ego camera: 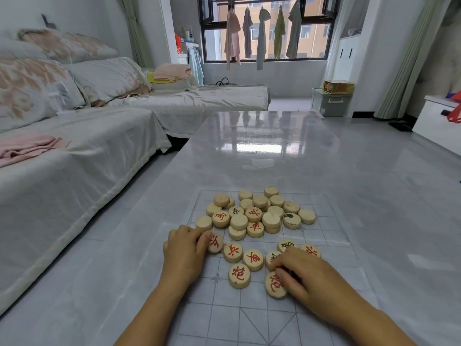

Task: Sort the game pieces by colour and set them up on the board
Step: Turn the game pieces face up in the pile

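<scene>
Early stage. Pieces [259, 216] mostly piled mid-board [224, 308], many face-down; a few reds near the near edge, none set up. Curled left hand [184, 253] touches a red piece [215, 243]; right hand [306, 273] curls over others. Grip unclear for both.

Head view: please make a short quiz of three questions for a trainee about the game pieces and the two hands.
1. True or false: the far pile holds only face-up pieces.
2. The piece beside the thumb of the left hand bears a mark of which colour? A red, B blue, C yellow.
3. Which hand partly covers the nearest red piece?
Key: 1 false; 2 A; 3 the right hand.
</scene>
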